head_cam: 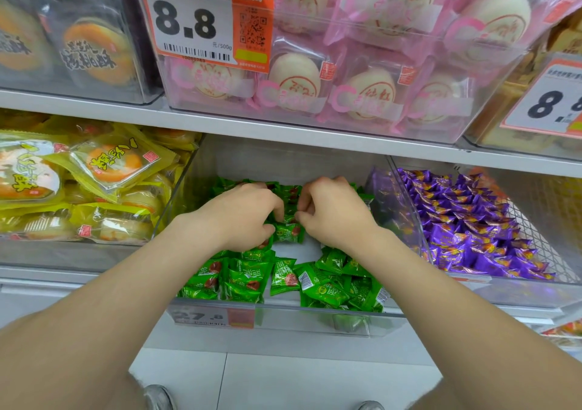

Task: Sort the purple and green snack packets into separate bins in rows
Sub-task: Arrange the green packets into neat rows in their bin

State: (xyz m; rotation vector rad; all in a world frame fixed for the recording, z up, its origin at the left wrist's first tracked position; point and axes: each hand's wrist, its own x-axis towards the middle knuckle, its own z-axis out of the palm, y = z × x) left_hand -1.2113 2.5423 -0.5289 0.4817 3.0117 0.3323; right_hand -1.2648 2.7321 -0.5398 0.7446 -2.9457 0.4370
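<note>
Several green snack packets (283, 275) lie in a clear bin (283, 310) at the middle of the lower shelf. Both my hands reach into that bin. My left hand (242, 212) has its fingers curled down onto green packets, and its thumb rests against one packet (288, 231). My right hand (330, 209) pinches at green packets just to the right of it. Several purple snack packets (466, 227) fill the clear bin (409, 208) to the right, lined up in rows.
A bin of yellow pastry packs (78, 189) stands at the left. On the upper shelf are bins of pink-wrapped buns (346, 78) and brown-labelled cakes (69, 37), with an 8.8 price tag (195, 22). A wire basket (541, 220) sits at the far right.
</note>
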